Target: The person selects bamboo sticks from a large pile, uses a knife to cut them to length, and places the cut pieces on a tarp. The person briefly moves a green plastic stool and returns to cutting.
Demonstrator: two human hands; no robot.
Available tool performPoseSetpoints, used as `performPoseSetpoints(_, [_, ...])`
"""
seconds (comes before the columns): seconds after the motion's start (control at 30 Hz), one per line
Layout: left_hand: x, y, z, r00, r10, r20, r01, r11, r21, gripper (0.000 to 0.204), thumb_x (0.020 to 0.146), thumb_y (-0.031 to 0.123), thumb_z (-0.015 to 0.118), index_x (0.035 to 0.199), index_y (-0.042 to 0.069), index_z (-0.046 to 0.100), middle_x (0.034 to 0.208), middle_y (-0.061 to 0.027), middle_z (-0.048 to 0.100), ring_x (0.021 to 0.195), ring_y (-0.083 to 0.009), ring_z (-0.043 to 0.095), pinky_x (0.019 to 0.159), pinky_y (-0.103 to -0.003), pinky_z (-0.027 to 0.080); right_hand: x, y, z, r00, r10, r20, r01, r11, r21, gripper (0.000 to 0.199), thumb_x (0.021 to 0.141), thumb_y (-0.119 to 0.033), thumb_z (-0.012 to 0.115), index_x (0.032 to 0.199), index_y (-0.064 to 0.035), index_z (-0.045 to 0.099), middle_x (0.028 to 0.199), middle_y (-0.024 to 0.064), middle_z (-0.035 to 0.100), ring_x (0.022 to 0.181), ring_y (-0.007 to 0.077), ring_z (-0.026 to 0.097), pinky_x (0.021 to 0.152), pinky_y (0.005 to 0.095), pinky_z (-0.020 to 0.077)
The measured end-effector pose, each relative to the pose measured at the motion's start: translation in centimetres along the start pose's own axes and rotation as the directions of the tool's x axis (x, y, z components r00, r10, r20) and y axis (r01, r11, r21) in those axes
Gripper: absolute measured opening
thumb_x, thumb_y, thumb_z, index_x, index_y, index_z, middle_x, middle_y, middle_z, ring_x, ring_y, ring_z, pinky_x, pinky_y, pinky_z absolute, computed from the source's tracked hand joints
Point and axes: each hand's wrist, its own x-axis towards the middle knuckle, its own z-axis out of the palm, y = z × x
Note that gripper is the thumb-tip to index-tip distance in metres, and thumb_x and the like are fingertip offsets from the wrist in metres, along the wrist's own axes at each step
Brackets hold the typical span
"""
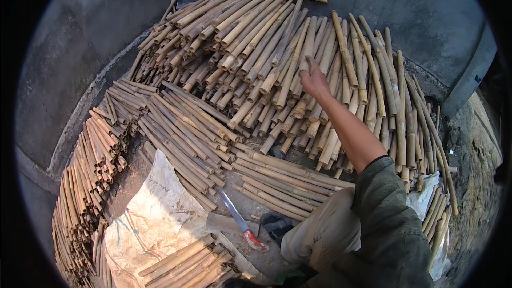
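Note:
My right arm reaches forward over a big stack of cut bamboo poles. The fingers of my right hand are curled closed at a bamboo pole in the middle of the stack; the hand itself partly hides the grip. Around it, more poles lie close together, some leaning over others, with their cut ends toward me. My left hand is out of view. On the ground before my bent knee lies a hand saw with a bare metal blade and a red handle.
Smaller rows of bamboo lie at the left and centre. A pale sack spreads on the ground beside a short bamboo bundle. Grey walls enclose the stack. My dark sandal is near the saw.

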Motion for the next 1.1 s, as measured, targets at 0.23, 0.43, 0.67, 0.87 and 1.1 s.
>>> performPoseSetpoints(0.23, [-12.2,15.6,2.6,0.664,0.742,0.092,-0.747,0.662,0.050,0.041,0.099,0.031,0.064,0.132,0.007,0.059,0.104,-0.0093,0.058,0.082,-0.0152,0.054,0.078,-0.033,0.049,-16.1,-11.6,-3.6,0.665,-0.684,0.301,0.720,0.694,-0.014,0.046,0.087,-0.029,0.065,0.122,-0.0006,0.063,0.055,0.0110,0.059,0.050,0.0317,0.061,0.054,0.0426,0.0515])
performPoseSetpoints(0.43, [-28.6,25.9,13.0,0.041,0.857,0.514,-0.917,0.236,-0.320,0.089,0.083,0.001,0.076,0.159,0.009,0.030,0.134,-0.0141,0.051,0.102,-0.0191,0.060,0.089,-0.034,0.052,-28.5,-18.5,-3.0,0.373,-0.858,0.354,0.867,0.458,0.195,0.035,0.085,-0.026,0.065,0.110,-0.0009,0.064,0.065,0.0177,0.063,0.066,0.0346,0.068,0.061,0.0476,0.0546])
performPoseSetpoints(0.67, [-30.3,24.6,17.9,0.201,0.802,0.563,-0.747,0.497,-0.442,0.037,0.100,0.016,0.066,0.131,-0.001,0.056,0.124,-0.0106,0.061,0.103,-0.0169,0.062,0.089,-0.030,0.054,-25.7,-12.6,-2.0,0.760,-0.598,0.256,0.556,0.801,0.221,0.049,0.090,-0.033,0.064,0.119,0.0045,0.055,0.108,0.0251,0.064,0.100,0.0440,0.065,0.085,0.0514,0.0536])
performPoseSetpoints(0.87, [-32.6,22.0,19.0,0.188,0.580,0.793,-0.663,0.670,-0.333,0.050,0.099,0.017,0.068,0.141,-0.002,0.050,0.124,-0.0128,0.057,0.098,-0.0185,0.063,0.074,-0.030,0.056,-21.8,-5.7,0.1,0.635,0.280,0.720,-0.645,0.705,0.294,0.063,0.095,-0.037,0.063,0.131,0.0119,0.047,0.120,0.0238,0.060,0.116,0.0378,0.061,0.098,0.0471,0.0519])
performPoseSetpoints(1.1, [-32.4,21.0,17.2,0.106,0.481,0.870,-0.855,0.491,-0.168,0.054,0.099,0.018,0.067,0.146,-0.001,0.046,0.126,-0.0138,0.059,0.099,-0.0172,0.063,0.087,-0.030,0.052,-21.6,-3.1,1.3,0.884,0.147,0.443,-0.404,0.717,0.568,0.047,0.095,-0.026,0.064,0.123,0.0079,0.049,0.096,0.0154,0.062,0.071,0.0236,0.065,0.063,0.0383,0.0565])
